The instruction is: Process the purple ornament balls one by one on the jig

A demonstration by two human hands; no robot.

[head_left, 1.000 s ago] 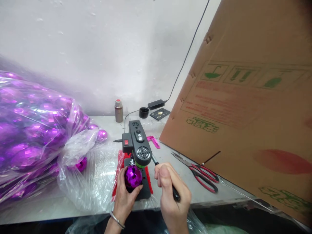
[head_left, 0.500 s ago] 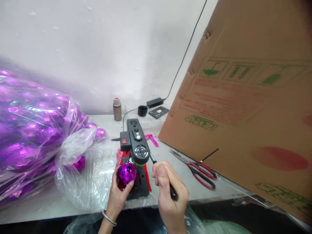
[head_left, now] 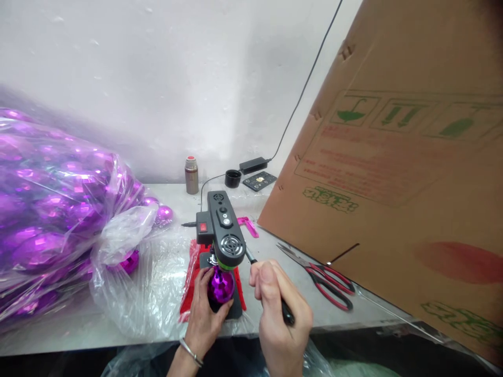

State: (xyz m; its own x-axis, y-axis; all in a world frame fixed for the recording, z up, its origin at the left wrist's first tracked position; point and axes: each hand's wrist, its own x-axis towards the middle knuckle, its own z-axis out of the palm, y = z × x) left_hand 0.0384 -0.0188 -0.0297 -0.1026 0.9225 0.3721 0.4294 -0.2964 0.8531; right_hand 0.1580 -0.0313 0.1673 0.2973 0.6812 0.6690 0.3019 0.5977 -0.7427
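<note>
My left hand (head_left: 208,309) is wrapped round a shiny purple mirror-faceted ball (head_left: 221,286). The ball sits under the head of a small black bench press machine (head_left: 225,228), its top partly hidden by that head. A red switch shows on the machine's left side. My right hand (head_left: 281,309) is closed round the black-gripped lever (head_left: 288,313) that sticks out from the machine's right side. Beneath the machine's dark base lies a red mat (head_left: 190,293), mostly covered.
A clear plastic bag of purple balls (head_left: 58,209) fills the left. Red-handled scissors (head_left: 326,280) lie right, beside a large leaning cardboard box (head_left: 385,173). Behind stand a flask (head_left: 192,176), a black cup (head_left: 233,179) and a power adapter (head_left: 253,165). A pink piece (head_left: 248,226) lies nearby.
My left hand has moved the ball right, from beside the machine's head to beneath it. My right hand keeps hold of the lever. The view has shifted slightly.
</note>
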